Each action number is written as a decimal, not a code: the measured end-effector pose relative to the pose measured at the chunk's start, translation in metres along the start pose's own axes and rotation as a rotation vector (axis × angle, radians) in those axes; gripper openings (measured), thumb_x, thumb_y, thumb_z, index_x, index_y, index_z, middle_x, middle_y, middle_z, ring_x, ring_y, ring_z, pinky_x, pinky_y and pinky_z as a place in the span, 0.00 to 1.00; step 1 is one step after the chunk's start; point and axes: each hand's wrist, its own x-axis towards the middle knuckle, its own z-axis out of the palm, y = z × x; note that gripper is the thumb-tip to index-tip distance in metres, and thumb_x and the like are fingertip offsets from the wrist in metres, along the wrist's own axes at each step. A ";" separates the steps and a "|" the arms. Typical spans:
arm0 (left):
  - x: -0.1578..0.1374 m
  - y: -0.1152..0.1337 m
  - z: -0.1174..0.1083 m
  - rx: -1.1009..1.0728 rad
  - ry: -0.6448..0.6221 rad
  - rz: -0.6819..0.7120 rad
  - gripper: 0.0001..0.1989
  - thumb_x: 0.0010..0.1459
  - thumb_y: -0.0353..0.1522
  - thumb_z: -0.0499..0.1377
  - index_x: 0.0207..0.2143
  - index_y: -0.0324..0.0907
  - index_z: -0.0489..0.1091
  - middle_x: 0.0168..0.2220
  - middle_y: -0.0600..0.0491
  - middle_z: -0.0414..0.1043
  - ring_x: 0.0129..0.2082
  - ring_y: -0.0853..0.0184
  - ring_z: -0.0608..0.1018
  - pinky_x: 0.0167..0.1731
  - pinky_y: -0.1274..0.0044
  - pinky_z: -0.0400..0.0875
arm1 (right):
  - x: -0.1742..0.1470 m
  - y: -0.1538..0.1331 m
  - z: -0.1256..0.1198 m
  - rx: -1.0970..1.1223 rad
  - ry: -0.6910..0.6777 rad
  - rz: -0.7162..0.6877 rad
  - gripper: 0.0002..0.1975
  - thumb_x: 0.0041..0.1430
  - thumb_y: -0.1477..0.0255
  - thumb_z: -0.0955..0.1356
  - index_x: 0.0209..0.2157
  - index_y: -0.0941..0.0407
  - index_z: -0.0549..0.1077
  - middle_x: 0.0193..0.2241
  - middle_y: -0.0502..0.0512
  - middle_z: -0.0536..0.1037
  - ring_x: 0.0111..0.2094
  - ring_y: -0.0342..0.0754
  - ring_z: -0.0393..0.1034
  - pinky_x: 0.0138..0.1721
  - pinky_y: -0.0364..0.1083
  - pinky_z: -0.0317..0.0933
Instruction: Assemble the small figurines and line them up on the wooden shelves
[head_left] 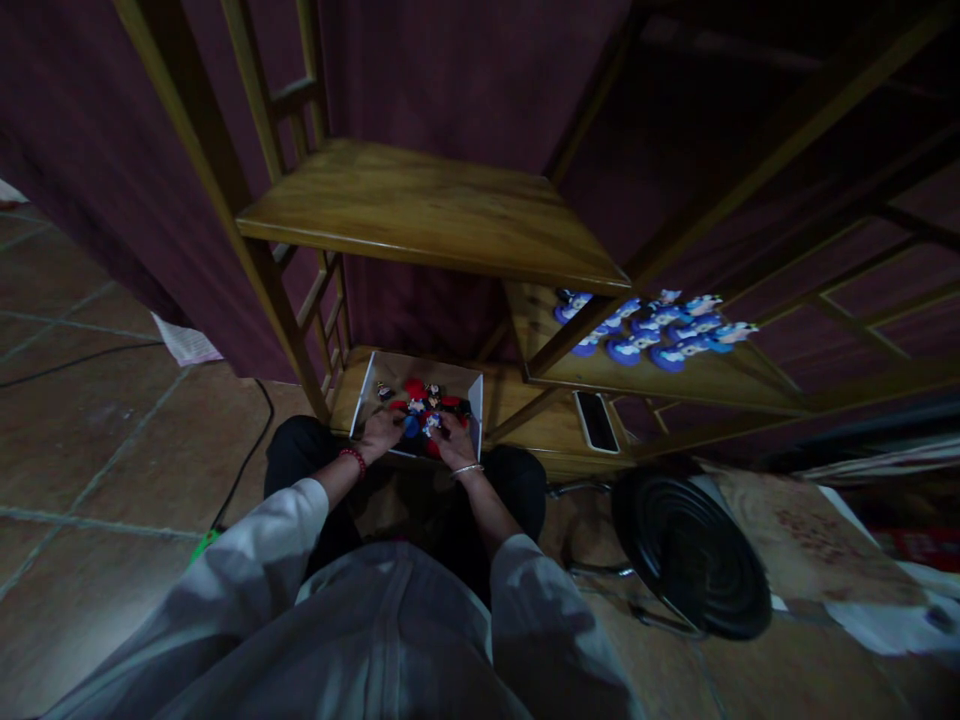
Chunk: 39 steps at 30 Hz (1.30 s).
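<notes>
A shallow white-rimmed cardboard box (365,392) sits on the low wooden shelf in front of me, holding several small figurines and red pieces (414,387). My left hand (381,430) is over the box's left side, its fingers closed at a round blue piece (411,427). My right hand (456,442) comes in from the right, with thumb and fingers closed on a small white-and-blue figurine (433,424). The figurine and the blue piece are close together; whether they touch I cannot tell. Part of each hand's grip is hidden.
Several blue-and-white figurines (664,335) stand on a raised shelf to the right. A phone (596,421) lies on the lower shelf. An upper wooden board (427,215) overhangs the box. A black round stool (690,555) stands at right; a cable (255,445) crosses the floor at left.
</notes>
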 end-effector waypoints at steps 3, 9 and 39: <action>-0.001 -0.001 -0.003 0.016 0.008 0.007 0.13 0.55 0.32 0.51 0.43 0.45 0.70 0.38 0.55 0.75 0.38 0.70 0.75 0.40 0.79 0.67 | -0.002 0.001 -0.002 -0.062 0.049 0.029 0.17 0.48 0.72 0.64 0.43 0.56 0.68 0.38 0.53 0.76 0.39 0.47 0.70 0.42 0.48 0.64; -0.005 0.002 0.002 0.058 0.014 0.030 0.13 0.54 0.28 0.52 0.42 0.43 0.69 0.41 0.53 0.74 0.41 0.69 0.74 0.41 0.79 0.65 | -0.007 0.008 -0.001 -0.126 0.088 0.044 0.15 0.48 0.72 0.64 0.40 0.52 0.69 0.38 0.50 0.76 0.39 0.47 0.70 0.43 0.49 0.63; -0.009 0.001 0.006 0.153 -0.009 0.124 0.15 0.55 0.33 0.51 0.44 0.47 0.69 0.39 0.53 0.75 0.39 0.68 0.75 0.39 0.79 0.66 | -0.009 0.001 -0.009 0.016 -0.003 0.047 0.16 0.45 0.75 0.65 0.39 0.53 0.69 0.36 0.49 0.75 0.39 0.45 0.69 0.45 0.47 0.62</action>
